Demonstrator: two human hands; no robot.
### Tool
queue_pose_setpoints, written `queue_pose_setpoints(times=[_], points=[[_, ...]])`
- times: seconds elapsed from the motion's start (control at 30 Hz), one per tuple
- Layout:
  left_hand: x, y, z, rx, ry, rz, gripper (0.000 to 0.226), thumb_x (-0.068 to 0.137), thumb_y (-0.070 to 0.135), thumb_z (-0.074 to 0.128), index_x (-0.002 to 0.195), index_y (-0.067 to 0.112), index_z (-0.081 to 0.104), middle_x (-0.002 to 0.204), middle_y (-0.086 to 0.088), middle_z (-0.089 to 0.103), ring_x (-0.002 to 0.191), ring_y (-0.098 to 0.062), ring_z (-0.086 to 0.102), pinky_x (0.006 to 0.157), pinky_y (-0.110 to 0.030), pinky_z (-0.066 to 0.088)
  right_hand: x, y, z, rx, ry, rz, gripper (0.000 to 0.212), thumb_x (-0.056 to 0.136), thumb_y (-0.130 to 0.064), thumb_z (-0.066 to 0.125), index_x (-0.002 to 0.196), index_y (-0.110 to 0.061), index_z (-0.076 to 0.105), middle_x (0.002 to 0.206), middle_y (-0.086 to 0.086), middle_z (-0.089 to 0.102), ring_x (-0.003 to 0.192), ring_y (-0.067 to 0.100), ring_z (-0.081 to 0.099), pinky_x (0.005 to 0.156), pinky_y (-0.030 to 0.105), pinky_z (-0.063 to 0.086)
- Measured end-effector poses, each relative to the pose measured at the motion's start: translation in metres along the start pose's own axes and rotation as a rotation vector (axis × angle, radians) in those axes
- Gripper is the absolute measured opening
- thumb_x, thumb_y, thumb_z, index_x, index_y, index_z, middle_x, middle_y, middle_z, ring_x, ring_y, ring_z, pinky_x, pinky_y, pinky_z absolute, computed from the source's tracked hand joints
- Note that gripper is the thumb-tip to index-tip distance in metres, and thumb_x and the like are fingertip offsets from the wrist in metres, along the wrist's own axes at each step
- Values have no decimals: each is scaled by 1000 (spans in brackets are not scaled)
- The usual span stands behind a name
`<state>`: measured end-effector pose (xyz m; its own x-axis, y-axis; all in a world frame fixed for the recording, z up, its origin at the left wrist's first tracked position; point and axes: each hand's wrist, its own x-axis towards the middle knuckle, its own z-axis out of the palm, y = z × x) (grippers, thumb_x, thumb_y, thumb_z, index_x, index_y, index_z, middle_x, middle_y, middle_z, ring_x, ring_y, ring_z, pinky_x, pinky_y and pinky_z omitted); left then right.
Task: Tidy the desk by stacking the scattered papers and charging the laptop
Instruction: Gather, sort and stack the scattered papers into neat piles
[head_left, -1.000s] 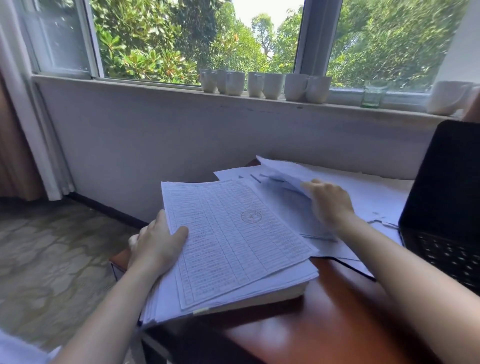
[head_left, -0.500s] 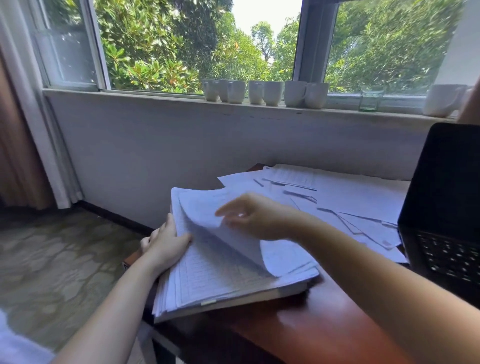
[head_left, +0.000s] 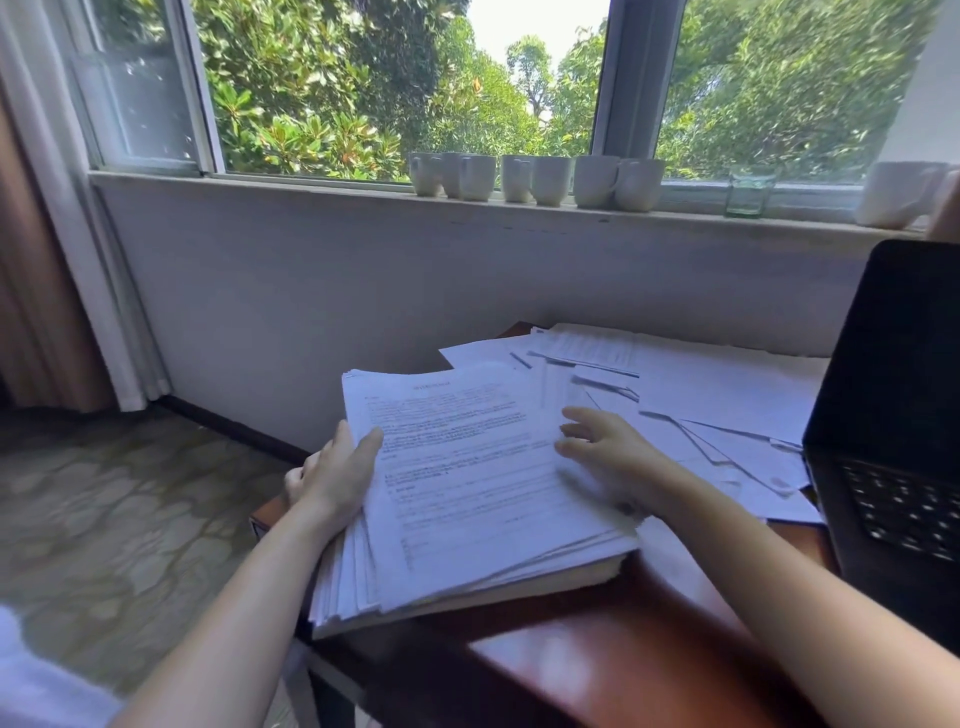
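Observation:
A thick stack of printed papers (head_left: 467, 499) lies at the near left corner of the red-brown wooden desk (head_left: 597, 660). My left hand (head_left: 332, 478) grips the stack's left edge, thumb on the top sheet. My right hand (head_left: 608, 447) hovers flat over the stack's right side, fingers spread, blurred by motion and holding nothing. Scattered loose sheets (head_left: 717, 405) cover the desk behind the stack, up to the wall. An open black laptop (head_left: 893, 431) with a dark screen stands at the right edge, its keyboard partly cut off.
Several white mugs (head_left: 540, 179) and a small glass (head_left: 748, 195) stand on the windowsill above the desk. Another white mug (head_left: 898, 195) sits at the sill's right end. A curtain (head_left: 47, 260) hangs at the left over a stone-patterned floor (head_left: 119, 525).
My right hand picked a sheet from the scattered pile, carried it left and laid it on the stack. It now hovers open above the new top page. My left hand stayed on the stack's edge.

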<state>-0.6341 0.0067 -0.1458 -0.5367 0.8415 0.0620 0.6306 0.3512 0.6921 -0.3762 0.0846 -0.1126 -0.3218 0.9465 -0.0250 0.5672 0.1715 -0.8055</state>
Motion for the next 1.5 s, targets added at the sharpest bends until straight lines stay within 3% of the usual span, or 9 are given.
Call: queue_pose_setpoints(times=[0.13,0.27,0.33,0.47,0.77,0.9,1.0,1.3,1.5], points=[[5,-4,-4,-13,-63,2,59,64,51,40,117,23,42,117,5,59,116,-25,49,96,-36,27,-12,-8,9,-216,-54,-103,17,82,-22,57,74,-14,44,70,-3,46,65,14,44,59,31,32],[5,-8,-7,-69,-115,37,64,57,45,43,116,20,38,116,3,57,115,-25,51,101,-36,31,-18,-5,6,-139,-150,-85,10,90,-23,57,100,-21,56,89,-8,56,79,8,51,66,24,40],[4,-6,-5,42,-92,48,66,57,47,38,118,19,37,115,2,58,113,-25,51,89,-33,29,-15,3,-5,-75,23,-95,39,91,-18,55,130,-17,51,117,0,62,106,13,56,86,25,42],[1,-4,-2,111,-43,63,64,58,46,34,116,20,37,113,0,60,109,-27,52,82,-34,25,0,33,-28,-613,310,-62,51,89,-28,54,138,-19,43,144,0,43,134,22,34,105,34,29],[2,-6,1,129,10,72,63,59,46,32,116,20,39,114,-1,61,111,-27,52,85,-35,29,24,47,-47,-818,351,122,14,85,-16,49,97,-14,57,115,14,61,106,34,55,72,31,37],[3,-7,2,137,21,82,63,59,46,32,117,21,39,115,0,61,112,-27,52,86,-35,29,24,66,-53,-688,482,102,29,87,-15,49,108,-22,66,115,10,65,106,34,57,76,33,42],[3,-6,2,148,26,79,63,59,47,32,116,21,39,115,0,61,112,-27,52,86,-35,29,22,71,-55,-599,594,37,22,93,-18,45,80,-12,61,98,17,65,90,37,57,65,31,33],[2,-6,2,153,32,85,60,60,48,33,115,22,39,114,1,61,109,-28,53,84,-35,29,6,29,-46,-331,868,-549,50,90,-47,29,70,-13,60,48,11,43,50,42,41,53,31,30],[1,-5,1,128,17,70,61,59,47,33,115,23,40,113,2,62,110,-27,52,84,-34,27,-9,-20,-30,-144,812,-827,49,97,-43,34,83,-9,66,54,4,51,48,24,43,48,28,33]])
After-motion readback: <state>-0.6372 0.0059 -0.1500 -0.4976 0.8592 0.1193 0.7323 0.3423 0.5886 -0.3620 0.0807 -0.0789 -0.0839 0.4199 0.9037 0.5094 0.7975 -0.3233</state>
